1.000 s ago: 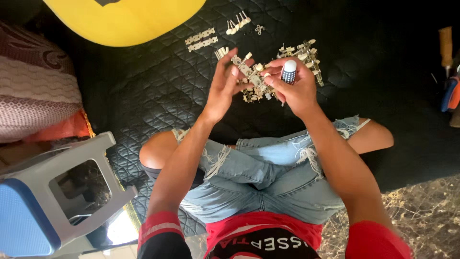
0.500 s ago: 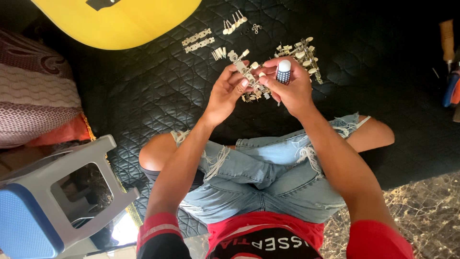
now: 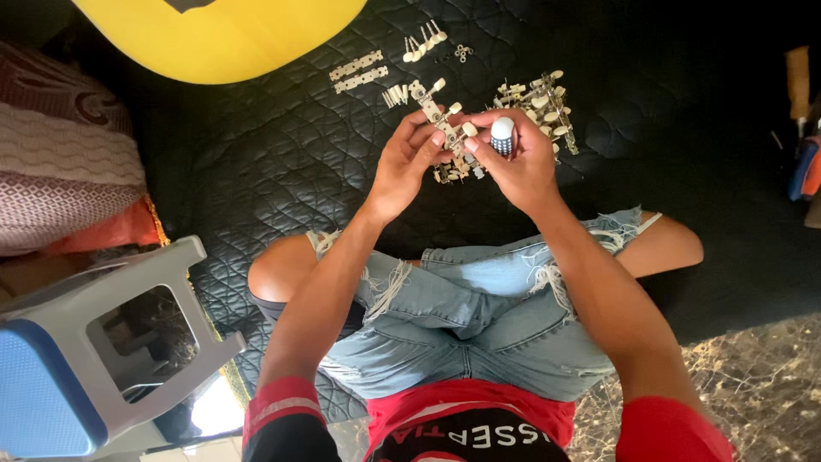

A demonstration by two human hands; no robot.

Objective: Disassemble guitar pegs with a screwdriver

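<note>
We cannot see the tool's shaft: only its white, dark-checked handle end [image 3: 503, 135] shows above the right hand [image 3: 517, 167], whose fingers cover the rest. The lower end of the tuner strip [image 3: 446, 128] is lost between both hands. The heap of tuner parts [image 3: 543, 98] is too small to resolve singly. The yellow body [image 3: 222, 34] is cut by the top edge, the tools [image 3: 804, 145] by the right edge, blurred.

Person is wearing a red T-shirt [image 3: 466, 402] with a black panel and white lettering, red short sleeves [image 3: 282, 402] edged in thin white stripes, and light blue ripped denim shorts [image 3: 479, 308] fraying at the hems.
</note>
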